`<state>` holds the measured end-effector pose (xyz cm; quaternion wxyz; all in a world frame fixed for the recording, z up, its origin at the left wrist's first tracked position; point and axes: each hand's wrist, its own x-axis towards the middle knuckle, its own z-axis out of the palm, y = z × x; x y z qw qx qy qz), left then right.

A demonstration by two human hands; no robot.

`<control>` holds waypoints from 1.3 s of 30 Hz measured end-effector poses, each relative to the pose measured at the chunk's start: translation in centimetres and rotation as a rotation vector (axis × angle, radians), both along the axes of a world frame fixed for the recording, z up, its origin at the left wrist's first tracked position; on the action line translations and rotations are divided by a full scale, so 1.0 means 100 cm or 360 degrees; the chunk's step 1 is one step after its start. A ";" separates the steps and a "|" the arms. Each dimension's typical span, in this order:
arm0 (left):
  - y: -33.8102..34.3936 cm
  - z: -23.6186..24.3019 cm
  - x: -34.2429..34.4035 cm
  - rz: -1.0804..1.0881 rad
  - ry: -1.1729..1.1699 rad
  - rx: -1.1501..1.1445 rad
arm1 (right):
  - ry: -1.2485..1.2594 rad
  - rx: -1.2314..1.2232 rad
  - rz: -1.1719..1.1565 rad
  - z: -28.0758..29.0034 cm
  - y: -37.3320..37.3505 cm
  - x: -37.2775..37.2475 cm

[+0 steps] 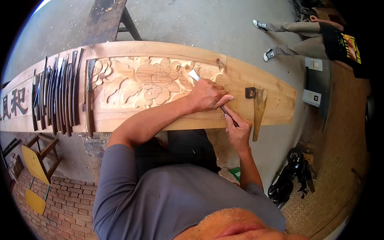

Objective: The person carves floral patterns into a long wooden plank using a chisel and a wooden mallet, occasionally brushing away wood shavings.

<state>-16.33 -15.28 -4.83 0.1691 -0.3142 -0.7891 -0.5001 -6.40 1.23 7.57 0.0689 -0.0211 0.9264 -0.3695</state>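
Here, the right hand curls closed round a chisel, which the left hand clasps farther up, pointing toward eleven o'clock over a carved board; a wooden-handled tool lies at three, a person at two

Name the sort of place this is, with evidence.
Likely a woodcarving workshop: a board with carved flowers, a row of chisels on it, and another chisel in the left hand and right hand.
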 end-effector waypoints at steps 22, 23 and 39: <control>-0.014 -0.008 0.015 0.0074 0.0062 0.0178 | -0.0240 0.0061 -0.0163 0.018 -0.020 0.001; -0.015 -0.009 0.015 0.0064 0.0052 0.0178 | -0.0250 0.0060 -0.0173 0.017 -0.022 0.001; -0.008 -0.013 0.009 0.0117 -0.0092 0.0069 | -0.0107 -0.0046 -0.0176 -0.008 -0.016 -0.003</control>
